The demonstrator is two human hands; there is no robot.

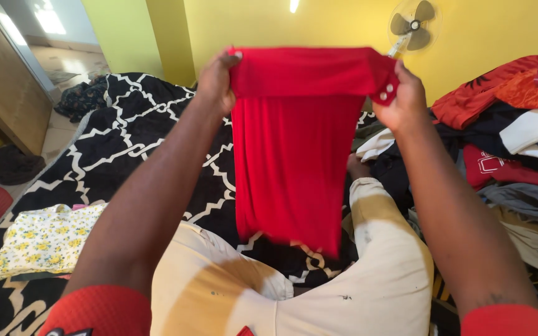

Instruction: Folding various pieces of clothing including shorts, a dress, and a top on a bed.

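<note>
Over the black-and-white patterned blanket (126,134), a heap of unfolded clothes (518,137) lies right of the red garment (294,143); one folded floral cloth (45,239) lies to its left. Left hand (215,81) and right hand (403,99) fingers pinch its doubled top edge, hanging mid-fold.

Clothes pile (518,130) rightward — open blanket (126,130) leftward
</note>
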